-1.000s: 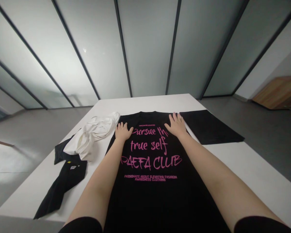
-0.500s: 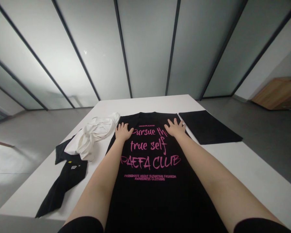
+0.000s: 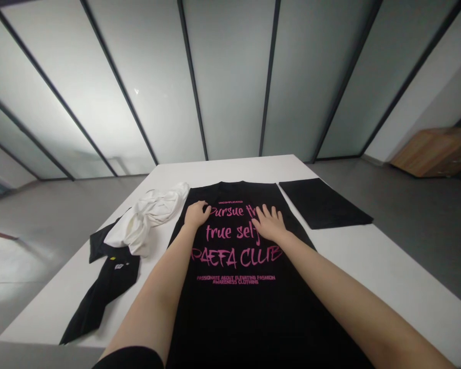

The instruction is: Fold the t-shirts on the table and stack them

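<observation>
A black T-shirt with pink lettering lies flat in front of me, its neck end away from me. My left hand is at the shirt's upper left, fingers curled in against the fabric and fingertips partly hidden; it appears to grip the cloth there. On the upper right of the print, my right hand lies palm down with fingers spread, covering the ends of the top words. It holds nothing.
A white table carries the clothes. At left lie a crumpled white garment and a black garment partly beneath it. A folded black cloth lies at right. Frosted glass panels and a wooden cabinet stand beyond.
My right hand has slid inward and toward me across the shirt, still spread. My left hand's fingers have gone from spread to curled. The view has shifted slightly.
</observation>
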### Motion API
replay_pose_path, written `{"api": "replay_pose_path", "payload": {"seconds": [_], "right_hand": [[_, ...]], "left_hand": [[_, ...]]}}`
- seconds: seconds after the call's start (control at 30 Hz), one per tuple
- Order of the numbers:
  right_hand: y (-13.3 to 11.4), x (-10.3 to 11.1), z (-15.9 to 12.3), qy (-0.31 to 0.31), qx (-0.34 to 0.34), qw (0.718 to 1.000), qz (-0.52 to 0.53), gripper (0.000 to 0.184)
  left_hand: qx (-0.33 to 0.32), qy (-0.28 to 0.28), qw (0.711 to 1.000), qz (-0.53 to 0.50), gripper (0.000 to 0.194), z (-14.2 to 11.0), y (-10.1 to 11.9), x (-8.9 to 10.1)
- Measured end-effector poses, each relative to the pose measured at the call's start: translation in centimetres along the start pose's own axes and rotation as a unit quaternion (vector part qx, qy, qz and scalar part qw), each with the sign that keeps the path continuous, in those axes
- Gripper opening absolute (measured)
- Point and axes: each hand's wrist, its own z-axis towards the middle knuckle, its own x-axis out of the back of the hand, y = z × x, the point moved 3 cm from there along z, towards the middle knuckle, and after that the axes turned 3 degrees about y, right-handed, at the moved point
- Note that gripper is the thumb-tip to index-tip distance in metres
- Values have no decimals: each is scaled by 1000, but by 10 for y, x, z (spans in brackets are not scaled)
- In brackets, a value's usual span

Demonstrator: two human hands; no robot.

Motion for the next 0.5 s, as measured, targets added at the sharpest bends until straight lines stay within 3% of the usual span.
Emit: {"api": "replay_pose_path", "payload": {"seconds": [0.1, 0.23, 0.5], "right_hand": [[-3, -3, -26, 17, 3, 1000, 2, 74], [0, -5, -49, 27, -8, 1000, 8, 74], [2, -4, -50, 23, -71, 997, 3, 81]], "left_hand": [[-23, -29, 999, 14, 43, -5, 8, 0], [-4, -50, 997, 62, 53, -25, 18, -3], [84, -81, 990, 80, 75, -63, 23, -5]]}}
